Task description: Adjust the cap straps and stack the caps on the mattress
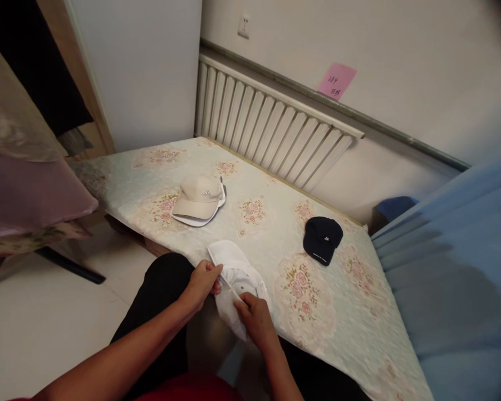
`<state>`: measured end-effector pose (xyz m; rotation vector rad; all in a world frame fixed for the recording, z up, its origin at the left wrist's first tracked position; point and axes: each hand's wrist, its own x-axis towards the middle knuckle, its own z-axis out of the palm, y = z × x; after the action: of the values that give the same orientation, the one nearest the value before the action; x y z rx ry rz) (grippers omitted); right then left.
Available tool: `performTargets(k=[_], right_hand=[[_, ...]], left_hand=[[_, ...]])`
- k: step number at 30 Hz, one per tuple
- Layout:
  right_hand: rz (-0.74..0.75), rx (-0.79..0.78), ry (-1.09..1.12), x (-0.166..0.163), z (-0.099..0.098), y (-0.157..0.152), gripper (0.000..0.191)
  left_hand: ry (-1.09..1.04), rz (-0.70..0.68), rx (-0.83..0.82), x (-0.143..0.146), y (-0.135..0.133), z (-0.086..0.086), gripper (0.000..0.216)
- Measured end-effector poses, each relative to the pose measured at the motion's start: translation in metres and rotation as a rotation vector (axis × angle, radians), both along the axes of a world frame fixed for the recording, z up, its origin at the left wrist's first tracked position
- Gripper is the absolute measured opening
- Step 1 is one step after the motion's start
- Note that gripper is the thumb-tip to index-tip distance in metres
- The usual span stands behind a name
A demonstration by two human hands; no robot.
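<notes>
A white baseball cap (232, 255) lies at the near edge of the table, turned so that its inside shows, with part of its crown hanging over the edge. My left hand (201, 283) pinches the cap's rim near the brim. On the right side of the opening, my right hand (254, 317) has its fingers closed on the rim. Farther back to the left sits a beige cap (197, 195), stacked on a white one whose edge peeks out below. A dark navy cap (322, 236) with small white lettering rests to the right.
The table (267, 178) has a flowered cloth. Behind it are a white radiator (259, 111) and a wall with a pink note (336, 81). A blue curtain (455, 267) hangs at the right. Clothes (29, 195) drape over a chair at the left.
</notes>
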<state>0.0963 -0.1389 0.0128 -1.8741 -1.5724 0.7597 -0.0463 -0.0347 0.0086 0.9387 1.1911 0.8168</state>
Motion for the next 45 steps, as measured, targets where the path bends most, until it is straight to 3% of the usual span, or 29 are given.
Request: performTargets(k=[7, 12, 20, 27, 30, 33, 35, 38, 41, 45], right_hand=[[-0.001, -0.024, -0.113, -0.014, 0.012, 0.022, 0.017], [-0.047, -0.046, -0.174, -0.027, 0.007, 0.031, 0.019], [-0.106, 0.028, 0.007, -0.022, -0.007, 0.027, 0.025], [-0.33, 0.197, 0.288, 0.024, 0.017, 0.03, 0.025], [-0.527, 0.412, 0.526, 0.035, 0.039, 0.03, 0.025], [-0.687, 0.714, 0.895, 0.034, 0.058, 0.03, 0.027], [-0.66, 0.804, 1.062, 0.03, 0.064, 0.031, 0.035], [-0.575, 0.764, 1.262, 0.024, 0.058, 0.031, 0.045], [-0.579, 0.63, 1.421, 0.021, 0.041, 0.029, 0.046], [-0.589, 0.576, 1.526, 0.018, 0.027, 0.023, 0.044]], left_hand=[[-0.003, -0.019, -0.005, 0.0, -0.002, 0.001, 0.036], [-0.019, -0.034, -0.001, -0.002, -0.002, 0.001, 0.036], [-0.053, -0.128, 0.042, -0.002, -0.007, 0.009, 0.034], [-0.121, -0.531, 0.127, -0.005, -0.021, 0.048, 0.024], [-0.181, -0.81, 0.084, -0.008, -0.029, 0.06, 0.022], [-0.187, -1.116, 0.045, -0.007, -0.036, 0.053, 0.02], [-0.171, -1.186, 0.014, -0.003, -0.039, 0.039, 0.019], [-0.23, -1.049, -0.081, 0.004, -0.042, 0.018, 0.034], [-0.441, -0.853, -0.25, 0.01, -0.045, 0.007, 0.049], [-0.765, -0.609, -0.426, 0.015, -0.046, 0.002, 0.035]])
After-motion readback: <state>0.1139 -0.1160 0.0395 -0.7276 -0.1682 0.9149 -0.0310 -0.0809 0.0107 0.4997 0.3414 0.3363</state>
